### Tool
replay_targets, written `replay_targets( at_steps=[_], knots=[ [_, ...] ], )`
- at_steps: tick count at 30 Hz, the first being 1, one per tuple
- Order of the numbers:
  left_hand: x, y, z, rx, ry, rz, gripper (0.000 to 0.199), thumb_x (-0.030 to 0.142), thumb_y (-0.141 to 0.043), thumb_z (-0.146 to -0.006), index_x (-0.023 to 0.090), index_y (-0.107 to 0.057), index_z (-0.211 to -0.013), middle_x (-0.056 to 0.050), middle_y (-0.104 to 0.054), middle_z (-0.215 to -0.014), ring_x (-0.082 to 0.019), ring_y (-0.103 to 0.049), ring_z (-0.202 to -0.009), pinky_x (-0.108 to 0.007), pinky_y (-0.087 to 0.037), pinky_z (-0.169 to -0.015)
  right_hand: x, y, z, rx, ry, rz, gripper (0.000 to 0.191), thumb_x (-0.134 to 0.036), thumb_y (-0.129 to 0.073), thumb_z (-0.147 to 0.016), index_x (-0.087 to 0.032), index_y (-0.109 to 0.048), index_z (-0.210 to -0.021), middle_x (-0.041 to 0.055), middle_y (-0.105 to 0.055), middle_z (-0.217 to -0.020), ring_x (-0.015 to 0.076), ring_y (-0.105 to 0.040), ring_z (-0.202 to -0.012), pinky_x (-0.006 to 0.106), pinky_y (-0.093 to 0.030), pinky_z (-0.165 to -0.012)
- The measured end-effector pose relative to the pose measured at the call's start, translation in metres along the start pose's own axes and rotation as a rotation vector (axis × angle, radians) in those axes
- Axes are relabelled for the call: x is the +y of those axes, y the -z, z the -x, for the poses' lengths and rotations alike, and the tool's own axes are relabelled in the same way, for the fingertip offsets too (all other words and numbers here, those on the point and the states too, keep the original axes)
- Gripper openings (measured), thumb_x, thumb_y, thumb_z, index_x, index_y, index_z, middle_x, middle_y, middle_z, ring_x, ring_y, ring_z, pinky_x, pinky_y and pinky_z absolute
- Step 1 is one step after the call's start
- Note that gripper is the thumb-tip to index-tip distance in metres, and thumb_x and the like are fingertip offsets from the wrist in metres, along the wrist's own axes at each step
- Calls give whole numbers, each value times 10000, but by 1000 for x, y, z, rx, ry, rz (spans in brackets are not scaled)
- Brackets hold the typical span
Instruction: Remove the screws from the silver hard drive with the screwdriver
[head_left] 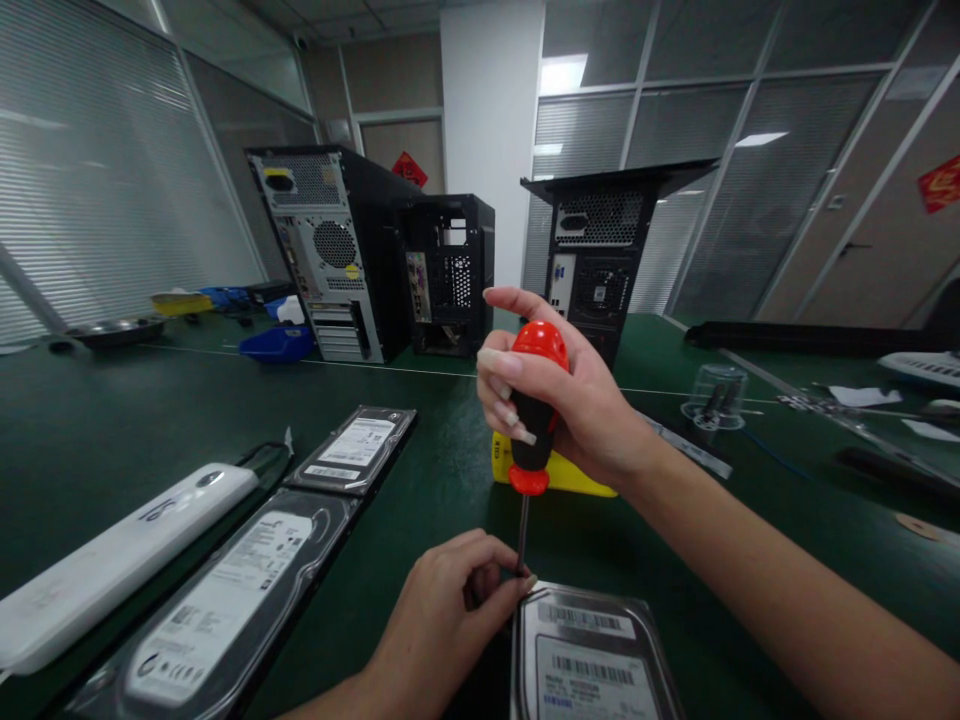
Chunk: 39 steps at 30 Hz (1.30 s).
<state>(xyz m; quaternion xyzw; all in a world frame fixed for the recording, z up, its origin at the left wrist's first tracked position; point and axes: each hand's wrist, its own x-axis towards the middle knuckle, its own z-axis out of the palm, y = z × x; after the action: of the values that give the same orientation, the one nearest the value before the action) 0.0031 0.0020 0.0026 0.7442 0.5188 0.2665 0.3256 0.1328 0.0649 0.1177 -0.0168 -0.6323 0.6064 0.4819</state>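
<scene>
My right hand (pixel 555 390) is wrapped round the red and black handle of a screwdriver (pixel 534 440), which stands nearly upright. Its shaft runs down to the upper left corner of a silver hard drive (pixel 589 655) lying on the green table. At that corner my left hand (pixel 461 595) pinches with thumb and index finger around the screwdriver's tip. The tip itself, and any screw beneath it, are hidden by the fingers. Behind the screwdriver sits a yellow object (pixel 577 478), partly covered by my right hand.
Two more hard drives (pixel 225 600) (pixel 356 447) lie in line at left, beside a white power strip (pixel 127 560). Computer cases (pixel 375 250) (pixel 450 275) (pixel 600 250) stand at the back. A clear cup (pixel 716 395) of small parts is at right, a blue tray (pixel 277 343) at back left.
</scene>
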Motion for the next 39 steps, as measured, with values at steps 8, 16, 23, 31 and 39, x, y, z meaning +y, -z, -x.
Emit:
replay_targets(
  at_steps=[8,16,23,31,39],
  knots=[
    [2,1,-2,-14,7,-23,169,299,-572,-811,170,-681,-801,17,-523,-644,-114,-464,-567,-213,-327,-525,3,0,0,12,7,-18,332,-150,-603,-792,-237,-440,-1067,-71,-508,-629,56,-458,-491,173,-387,-445],
    [-2,-1,-2,-30,-14,9,211,345,-561,-827,188,-684,-895,23,-504,-652,-122,-465,-582,-218,-331,-540,-3,-2,1,-21,-24,-20,109,-198,-562,-811,-191,-523,-913,-49,-469,-630,63,-446,-532,175,-370,-477],
    [-2,2,-2,-123,-13,122,231,312,-509,-842,177,-681,-918,19,-541,-658,-119,-471,-598,-208,-357,-548,-8,-1,2,-69,-102,-129,151,-303,-557,-779,-185,-551,-872,-4,-471,-719,102,-456,-616,221,-376,-533],
    [0,3,1,-135,-9,157,233,253,-489,-834,160,-668,-951,6,-578,-694,-127,-504,-644,-210,-391,-587,-8,2,2,-58,-164,-130,107,-269,-582,-742,-219,-591,-837,15,-496,-802,125,-489,-685,257,-447,-634],
    [2,3,2,-138,-10,155,232,258,-483,-838,153,-669,-927,9,-560,-669,-127,-489,-624,-210,-380,-571,-9,3,3,-127,-96,-47,72,-234,-541,-804,-208,-543,-872,29,-611,-816,117,-547,-653,282,-480,-657]
  ],
)
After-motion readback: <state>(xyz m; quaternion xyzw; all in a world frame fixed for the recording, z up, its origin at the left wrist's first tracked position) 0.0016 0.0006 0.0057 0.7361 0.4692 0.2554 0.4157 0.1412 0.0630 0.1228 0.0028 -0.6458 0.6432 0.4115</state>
